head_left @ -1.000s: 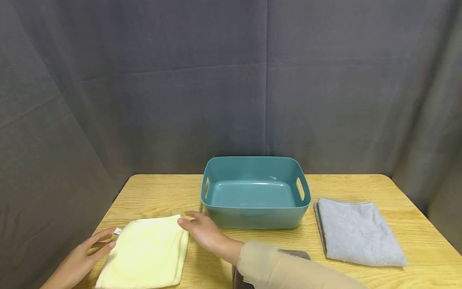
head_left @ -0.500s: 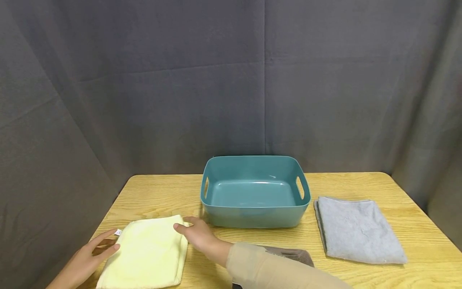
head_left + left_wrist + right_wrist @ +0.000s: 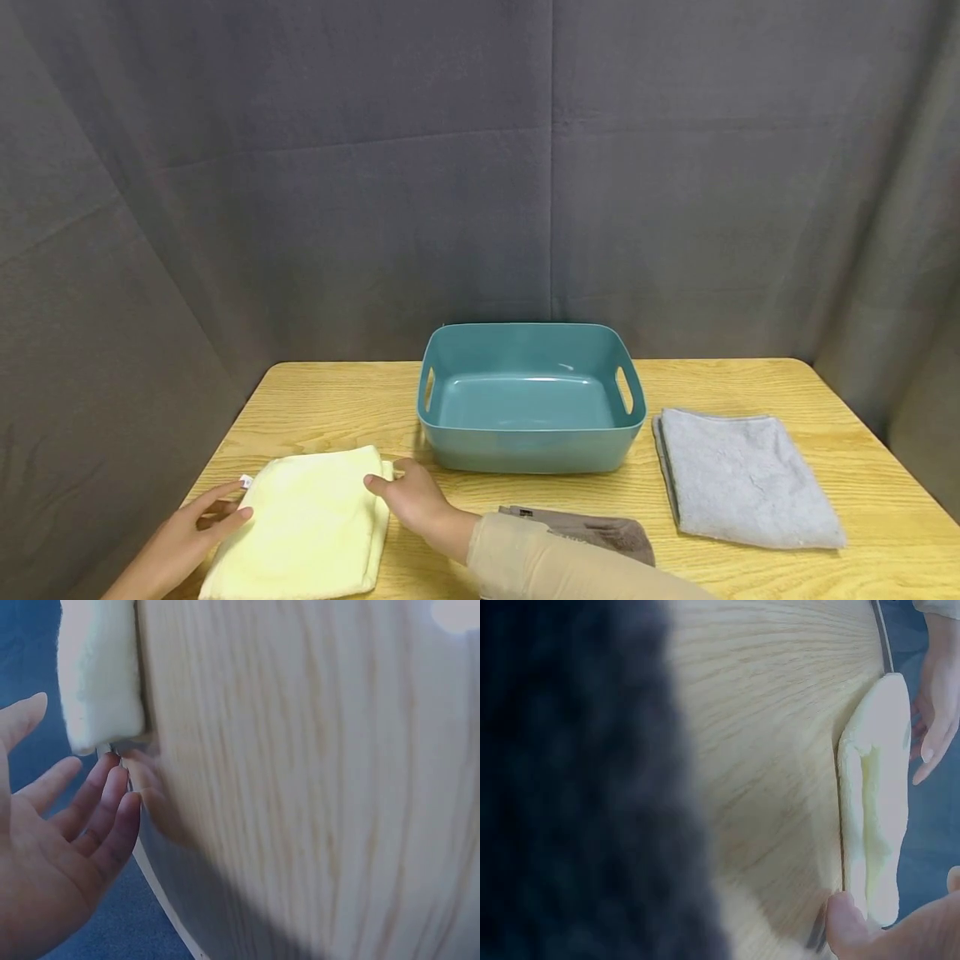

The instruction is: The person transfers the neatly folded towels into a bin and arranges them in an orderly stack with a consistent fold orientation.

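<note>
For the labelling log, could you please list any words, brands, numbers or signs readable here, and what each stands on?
No text can be read in any view.
White tag on the yellow towel: too small to read.
Teal basket, grey towel, brown cloth: no markings visible.

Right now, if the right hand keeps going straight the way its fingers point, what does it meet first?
The right hand points left and already touches the yellow towel's right edge, so it meets that towel first; the left hand lies beyond, at the far edge.
</note>
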`<state>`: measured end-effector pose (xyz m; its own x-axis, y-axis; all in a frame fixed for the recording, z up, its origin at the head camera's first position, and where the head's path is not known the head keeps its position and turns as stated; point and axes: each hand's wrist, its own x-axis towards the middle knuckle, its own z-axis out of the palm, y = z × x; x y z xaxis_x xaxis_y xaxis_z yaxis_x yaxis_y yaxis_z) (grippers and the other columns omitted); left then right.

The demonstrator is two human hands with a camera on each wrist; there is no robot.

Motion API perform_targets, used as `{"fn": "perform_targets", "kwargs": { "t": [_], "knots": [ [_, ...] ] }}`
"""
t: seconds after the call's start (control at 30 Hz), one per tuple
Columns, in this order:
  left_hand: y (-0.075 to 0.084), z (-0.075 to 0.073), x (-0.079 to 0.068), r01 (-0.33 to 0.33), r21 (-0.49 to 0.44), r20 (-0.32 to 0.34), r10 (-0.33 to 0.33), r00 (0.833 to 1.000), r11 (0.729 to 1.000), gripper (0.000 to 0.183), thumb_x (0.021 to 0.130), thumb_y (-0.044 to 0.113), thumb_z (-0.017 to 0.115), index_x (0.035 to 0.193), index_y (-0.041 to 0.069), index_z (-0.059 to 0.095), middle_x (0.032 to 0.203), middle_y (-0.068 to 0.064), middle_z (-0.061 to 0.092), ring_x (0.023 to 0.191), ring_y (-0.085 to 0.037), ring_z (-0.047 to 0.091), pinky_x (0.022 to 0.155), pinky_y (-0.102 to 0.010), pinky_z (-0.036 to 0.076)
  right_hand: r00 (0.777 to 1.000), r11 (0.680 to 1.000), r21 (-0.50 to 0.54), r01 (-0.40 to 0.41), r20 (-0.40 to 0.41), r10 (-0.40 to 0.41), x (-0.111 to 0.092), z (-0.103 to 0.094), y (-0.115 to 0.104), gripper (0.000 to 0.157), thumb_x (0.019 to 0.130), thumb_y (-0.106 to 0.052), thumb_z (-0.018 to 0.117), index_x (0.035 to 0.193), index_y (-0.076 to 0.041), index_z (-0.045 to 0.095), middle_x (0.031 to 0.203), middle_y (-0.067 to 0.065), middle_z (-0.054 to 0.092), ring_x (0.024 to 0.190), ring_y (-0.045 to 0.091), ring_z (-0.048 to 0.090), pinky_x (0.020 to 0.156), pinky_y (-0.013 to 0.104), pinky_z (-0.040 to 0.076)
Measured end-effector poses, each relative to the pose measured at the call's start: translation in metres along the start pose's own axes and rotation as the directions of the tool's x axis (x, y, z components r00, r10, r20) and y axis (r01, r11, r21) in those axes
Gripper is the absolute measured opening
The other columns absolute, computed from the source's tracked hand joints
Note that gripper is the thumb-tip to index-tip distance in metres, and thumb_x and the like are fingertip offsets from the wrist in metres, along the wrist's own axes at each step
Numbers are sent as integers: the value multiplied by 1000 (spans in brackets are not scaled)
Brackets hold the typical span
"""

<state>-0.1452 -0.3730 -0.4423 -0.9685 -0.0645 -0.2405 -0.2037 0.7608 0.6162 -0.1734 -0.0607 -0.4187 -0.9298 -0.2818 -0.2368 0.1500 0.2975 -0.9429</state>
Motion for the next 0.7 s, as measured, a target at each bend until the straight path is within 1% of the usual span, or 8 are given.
{"fn": "perform_targets", "kwargs": {
  "t": [0.17,0.27,0.43,0.53,0.63,0.7],
  "knots": [
    [0,3,3,27,6,8,-27,1000,1000,85,96,56,56,144,-13,38,125,-25,57,114,-46,55,83,-50,51,999,998,55,-34,-19,35,1,3,2,65,93,-29,67,137,14,44,136,29,49,125,50,46,101,61,39],
    [1,5,4,25,10,4,-25,1000,1000,86,96,57,56,141,-14,40,129,-28,54,115,-45,55,84,-50,51,997,993,89,-76,-9,77,0,5,2,69,92,-27,68,137,17,40,138,33,45,127,54,41,103,63,36],
    [4,6,5,45,17,16,-45,999,999,89,95,59,55,139,-17,40,129,-30,55,115,-45,55,85,-50,50,993,989,92,-115,-2,115,1,7,2,71,91,-24,69,137,19,36,141,35,40,131,55,34,107,64,30],
    [5,6,5,37,1,32,-37,999,999,88,96,57,55,138,-19,40,130,-31,55,115,-43,56,85,-49,51,992,989,79,-123,-13,125,2,8,3,70,89,-22,70,136,19,37,140,35,41,131,54,35,107,63,30],
    [6,7,4,25,-41,51,-23,998,999,84,97,53,56,138,-19,41,131,-32,54,114,-41,58,84,-46,53,991,989,62,-132,-19,133,2,9,3,70,87,-19,72,135,19,38,135,32,46,126,50,43,107,61,32],
    [6,8,4,22,-69,62,-18,998,997,82,97,51,57,137,-20,41,129,-32,56,111,-38,60,82,-44,54,991,989,58,-134,-12,135,2,10,3,71,87,-17,72,136,20,38,137,32,47,122,46,47,108,60,32]
  ]
}}
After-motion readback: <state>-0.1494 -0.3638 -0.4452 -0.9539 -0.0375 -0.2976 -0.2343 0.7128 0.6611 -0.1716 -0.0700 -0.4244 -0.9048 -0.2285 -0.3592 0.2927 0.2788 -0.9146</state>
